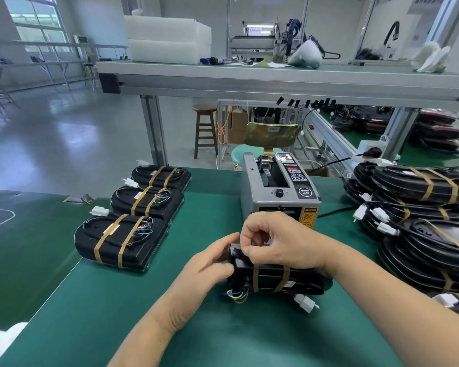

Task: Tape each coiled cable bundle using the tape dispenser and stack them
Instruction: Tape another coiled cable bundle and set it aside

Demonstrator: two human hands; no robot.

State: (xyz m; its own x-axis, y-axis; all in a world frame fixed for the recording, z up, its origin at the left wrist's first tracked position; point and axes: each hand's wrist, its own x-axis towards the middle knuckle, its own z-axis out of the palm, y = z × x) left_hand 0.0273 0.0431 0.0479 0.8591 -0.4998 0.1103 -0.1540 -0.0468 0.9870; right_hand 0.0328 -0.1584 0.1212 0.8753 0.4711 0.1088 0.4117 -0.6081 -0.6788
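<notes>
So left hand [210, 263] grips the cable bundle [289, 279] mid-frame, steadying it. Right hand [276, 242] pinches tape [235, 247] onto its end, probably to seal it.

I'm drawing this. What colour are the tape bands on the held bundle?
The tape bands are tan, best seen in the head view.

Factory assembly floor. Green-matted bench [170, 327]; aluminium-frame shelf [276, 78] at 12 o'clock; dispenser [278, 192] centre; taped bundles [146, 202] at 9 o'clock; bundle pile [421, 221] at 3 o'clock; glossy floor [77, 133] at 10 o'clock.
</notes>
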